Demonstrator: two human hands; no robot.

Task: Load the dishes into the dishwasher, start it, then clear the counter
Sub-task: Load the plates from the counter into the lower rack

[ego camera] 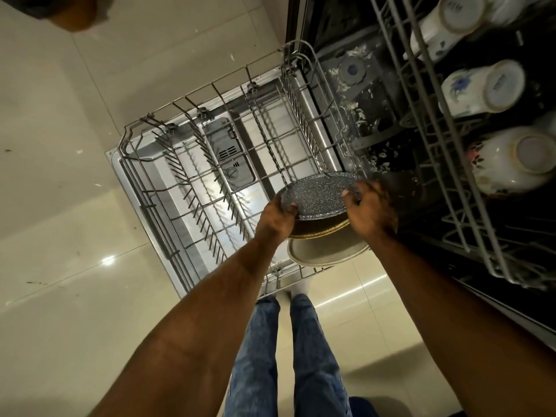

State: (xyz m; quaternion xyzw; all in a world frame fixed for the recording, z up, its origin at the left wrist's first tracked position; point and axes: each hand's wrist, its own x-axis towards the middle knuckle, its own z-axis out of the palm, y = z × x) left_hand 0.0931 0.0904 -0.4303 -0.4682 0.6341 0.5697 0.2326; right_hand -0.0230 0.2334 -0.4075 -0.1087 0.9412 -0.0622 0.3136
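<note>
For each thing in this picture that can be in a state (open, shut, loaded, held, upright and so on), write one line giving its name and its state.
Dishwasher door: open, folded down flat.
Lower rack: pulled out over the door, its tines bare.
Upper rack: pulled out, loaded.
Mugs: upside down in the upper rack.
Speckled plate: held at its rim by both hands, on top of the stack.
Plate stack: held over the lower rack's near corner.
Left hand: grips the speckled plate.
Right hand: grips the speckled plate.

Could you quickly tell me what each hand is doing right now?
Left hand: gripping the speckled plate by its edge.
Right hand: gripping the same plate's opposite edge.
</note>
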